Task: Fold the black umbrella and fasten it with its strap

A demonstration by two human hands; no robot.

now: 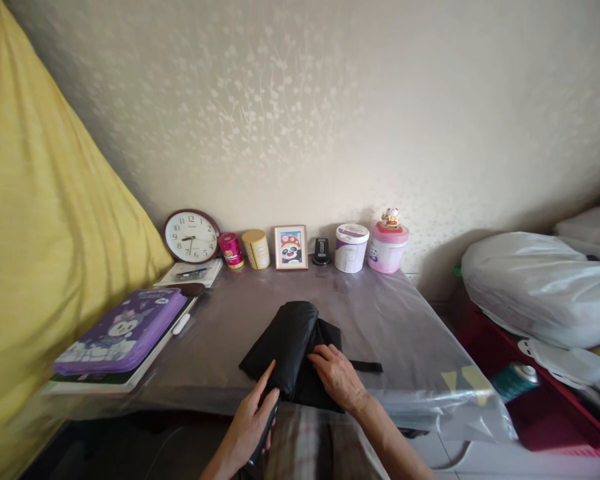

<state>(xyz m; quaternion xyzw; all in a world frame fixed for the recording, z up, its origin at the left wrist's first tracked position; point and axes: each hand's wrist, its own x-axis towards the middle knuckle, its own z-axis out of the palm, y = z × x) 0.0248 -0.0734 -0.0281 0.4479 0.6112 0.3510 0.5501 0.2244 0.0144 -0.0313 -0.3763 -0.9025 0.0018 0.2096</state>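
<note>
A black folding umbrella [286,343] lies near the front edge of the table, its canopy collapsed and loosely folded. Its dark handle points toward me, and my left hand [249,427] is closed round it, with thumb and index finger reaching up to the canopy's base. On the right side of the canopy, my right hand [336,375] grips a loose fold of the fabric with bent fingers. A black strap [367,367] sticks out to the right, past that hand. The fabric under my right palm is hidden.
Plastic film covers the table [405,333]. Along the wall stand a clock [192,236], cans, a framed panda picture [291,247] and tubs [352,248]. A purple case [123,330] lies on books at left, by a yellow curtain [45,220]. White bags [540,287] fill the right.
</note>
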